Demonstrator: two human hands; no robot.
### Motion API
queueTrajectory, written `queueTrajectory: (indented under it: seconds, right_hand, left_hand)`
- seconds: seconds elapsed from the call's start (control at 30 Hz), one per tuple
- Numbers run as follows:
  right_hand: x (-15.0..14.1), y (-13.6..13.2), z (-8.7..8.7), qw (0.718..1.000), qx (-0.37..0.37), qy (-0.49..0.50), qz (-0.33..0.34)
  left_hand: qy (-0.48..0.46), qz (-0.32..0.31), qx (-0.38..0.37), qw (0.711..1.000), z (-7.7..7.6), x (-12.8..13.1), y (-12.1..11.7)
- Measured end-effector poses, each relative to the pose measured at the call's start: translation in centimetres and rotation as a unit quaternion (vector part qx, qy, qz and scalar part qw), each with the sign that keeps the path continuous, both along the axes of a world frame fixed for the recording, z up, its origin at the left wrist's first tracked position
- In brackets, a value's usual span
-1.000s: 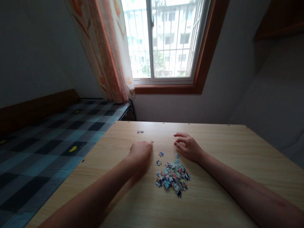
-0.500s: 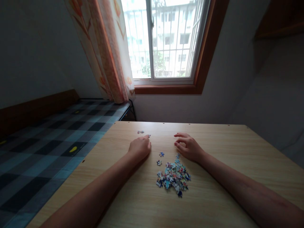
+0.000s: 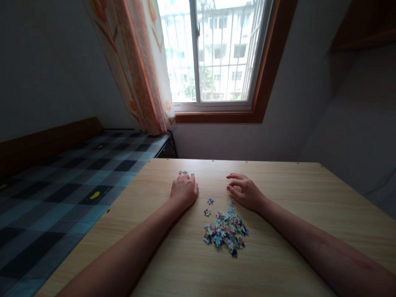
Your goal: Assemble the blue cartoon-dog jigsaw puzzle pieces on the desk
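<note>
My left hand (image 3: 185, 189) rests on the far part of the table, fingers bent down. A small jigsaw puzzle piece (image 3: 192, 175) shows at its fingertips, partly covered by them. Just past the knuckles lie joined puzzle pieces (image 3: 183, 172). My right hand (image 3: 246, 192) lies on the table, fingers apart and loosely curled, with nothing in it. Between my forearms is a heap of jigsaw puzzle pieces (image 3: 227, 231). A blue piece (image 3: 210, 201) and a dark-and-white piece (image 3: 207, 212) lie apart from the heap, on its far left side.
The wooden table (image 3: 293, 198) reaches toward the wall under a barred window (image 3: 224, 62). A bed with a checked cover (image 3: 77, 198) stands along the left side. A flowered curtain (image 3: 139, 70) hangs by the window, and a shelf (image 3: 368, 37) juts out at upper right.
My left hand has shifted slightly right, and the puzzle piece at its fingertips has moved a little away from me and left. My right hand and the heap have stayed put.
</note>
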State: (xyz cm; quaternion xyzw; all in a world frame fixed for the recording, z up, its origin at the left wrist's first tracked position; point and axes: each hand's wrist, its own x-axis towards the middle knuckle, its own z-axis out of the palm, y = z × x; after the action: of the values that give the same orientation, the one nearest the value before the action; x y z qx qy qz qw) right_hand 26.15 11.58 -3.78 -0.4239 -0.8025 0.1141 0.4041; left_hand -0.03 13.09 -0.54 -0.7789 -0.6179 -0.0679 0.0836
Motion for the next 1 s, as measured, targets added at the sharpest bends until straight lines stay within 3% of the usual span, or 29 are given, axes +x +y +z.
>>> queueTrajectory:
  seconds: [0.33,1.0]
  right_hand:
    - [0.01,0.02,-0.02,1.0,-0.002,-0.003,0.001]
    - [0.1,0.14,-0.13,1.0,-0.006,-0.003,0.007]
  left_hand:
    - [-0.006,0.028,-0.031,0.999,-0.12,-0.37,0.99]
    - [0.007,0.05,-0.028,0.998,0.09,-0.69,0.82]
